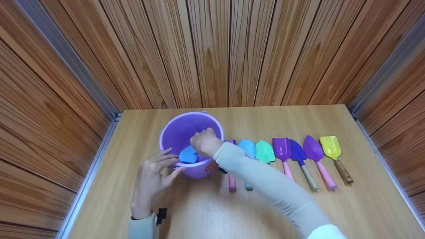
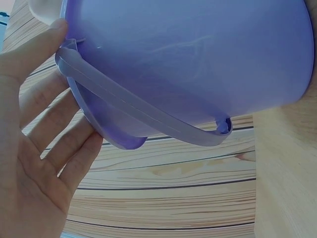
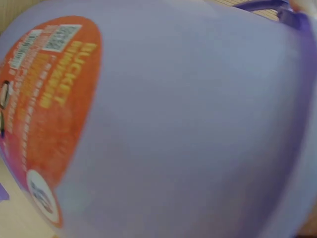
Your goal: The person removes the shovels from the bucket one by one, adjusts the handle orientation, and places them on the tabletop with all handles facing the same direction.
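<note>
A purple bucket [image 1: 196, 171] stands on the table with its mouth tilted into the head view. My left hand [image 1: 154, 179] grips the left front of its rim; the left wrist view shows the thumb and fingertips right at the rim, beside the bucket handle [image 2: 143, 106]. Inside the mouth, my right hand [image 1: 206, 142] curls over the right of the opening. From its thumb side shows the blade of a blue toy shovel [image 1: 188, 154]; the shovel's handle and my fingertips are hidden. Close up, the right wrist view shows the bucket's wall [image 3: 188, 114] and orange label [image 3: 59, 94].
Right of the bucket, several toy shovels lie in a row. They include light blue [image 1: 246, 147], green [image 1: 264, 151], purple [image 1: 281, 148], dark blue [image 1: 297, 152] and yellow [image 1: 330, 147] ones. My right forearm [image 1: 265, 182] crosses over part of the row. Wood-panelled walls [image 1: 212, 56] enclose the table.
</note>
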The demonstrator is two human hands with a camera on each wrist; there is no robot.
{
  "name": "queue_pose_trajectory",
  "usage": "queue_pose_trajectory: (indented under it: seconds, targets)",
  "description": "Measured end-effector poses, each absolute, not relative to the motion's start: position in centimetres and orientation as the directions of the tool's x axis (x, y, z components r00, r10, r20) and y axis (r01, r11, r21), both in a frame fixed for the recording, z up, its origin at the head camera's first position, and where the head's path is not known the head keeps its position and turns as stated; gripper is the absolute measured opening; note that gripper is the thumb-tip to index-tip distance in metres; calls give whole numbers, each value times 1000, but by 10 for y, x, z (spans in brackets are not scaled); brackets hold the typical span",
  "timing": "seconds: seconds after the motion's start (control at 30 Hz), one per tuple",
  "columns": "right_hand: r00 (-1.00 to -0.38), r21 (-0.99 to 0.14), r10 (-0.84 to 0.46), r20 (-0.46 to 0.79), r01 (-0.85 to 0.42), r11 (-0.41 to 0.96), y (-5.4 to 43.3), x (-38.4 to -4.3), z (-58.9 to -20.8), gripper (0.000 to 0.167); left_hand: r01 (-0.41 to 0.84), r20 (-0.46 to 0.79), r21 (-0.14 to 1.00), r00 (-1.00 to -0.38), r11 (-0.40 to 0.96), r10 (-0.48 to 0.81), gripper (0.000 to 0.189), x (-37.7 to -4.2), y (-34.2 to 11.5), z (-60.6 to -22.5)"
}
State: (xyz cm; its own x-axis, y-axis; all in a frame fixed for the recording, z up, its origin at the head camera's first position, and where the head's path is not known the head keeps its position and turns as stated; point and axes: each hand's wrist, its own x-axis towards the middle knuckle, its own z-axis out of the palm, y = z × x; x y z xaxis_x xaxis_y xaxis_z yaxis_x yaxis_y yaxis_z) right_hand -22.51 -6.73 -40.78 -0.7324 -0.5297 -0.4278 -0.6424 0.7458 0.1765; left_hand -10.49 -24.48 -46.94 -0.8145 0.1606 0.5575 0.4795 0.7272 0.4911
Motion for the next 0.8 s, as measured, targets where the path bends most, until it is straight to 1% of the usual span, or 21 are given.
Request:
queue_pose_trajectory:
  seconds: [0.27, 0.4, 0.5, 0.57, 0.7, 0.8]
  targets:
    - [-739, 95, -594, -317, -648, 756, -51, -220, -389, 17, 470, 542, 506, -825, 724, 157, 35, -105, -245, -469]
    - [-741, 79, -619, -262, -655, 751, -44, -219, -379, 11, 461, 532, 516, -833, 722, 152, 36, -104, -245, -470]
    - [-743, 70, -628, -230, -656, 751, -38, -218, -370, 13, 460, 528, 519, -835, 721, 152, 36, -104, -246, -470]
    - [-747, 36, -632, -206, -651, 758, -31, -218, -365, 14, 467, 534, 517, -831, 717, 156, 35, -105, -246, -470]
    - [-747, -66, -643, -168, -643, 763, -16, -218, -359, 18, 480, 550, 505, -820, 717, 161, 34, -106, -246, -471]
    - [-746, -112, -650, -144, -641, 760, -4, -220, -357, 19, 485, 557, 495, -814, 721, 165, 33, -105, -247, -472]
